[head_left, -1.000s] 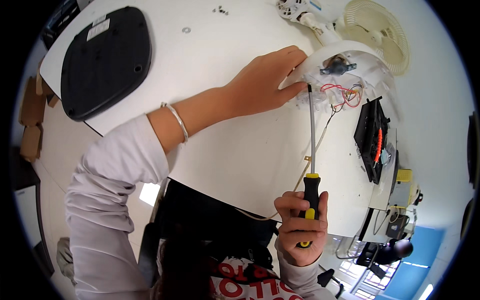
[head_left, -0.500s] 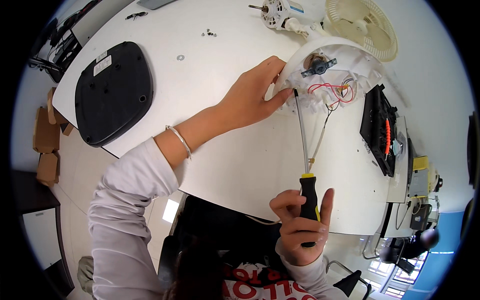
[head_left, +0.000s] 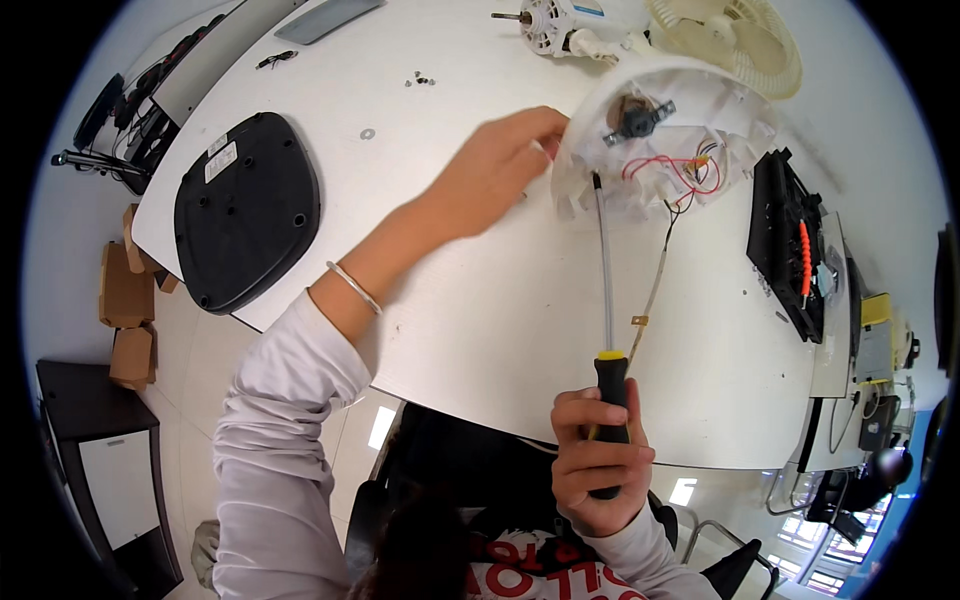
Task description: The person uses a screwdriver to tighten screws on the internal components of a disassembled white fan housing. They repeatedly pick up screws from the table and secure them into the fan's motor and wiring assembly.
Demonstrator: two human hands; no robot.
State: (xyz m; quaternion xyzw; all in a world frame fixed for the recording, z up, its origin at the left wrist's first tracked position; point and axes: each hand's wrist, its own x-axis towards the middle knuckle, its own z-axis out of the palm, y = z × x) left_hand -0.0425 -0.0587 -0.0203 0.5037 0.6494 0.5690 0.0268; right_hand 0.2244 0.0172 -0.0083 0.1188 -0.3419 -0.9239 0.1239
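Head view: 1 screwdriver (head_left: pixel 611 374), 1 white housing (head_left: pixel 700 112), perhaps 4 screws (head_left: pixel 421 79).

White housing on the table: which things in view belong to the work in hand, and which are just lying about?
Likely part of it:
white housing, beside the left hand
screwdriver in the right hand
red wires
fan motor

Seemingly just lying about:
black cable
cardboard boxes

Bright light covers the white bench (head_left: pixel 480 320); windows (head_left: pixel 800 530) glare lower right, floor (head_left: pixel 381 428) shines, edges bend into black.
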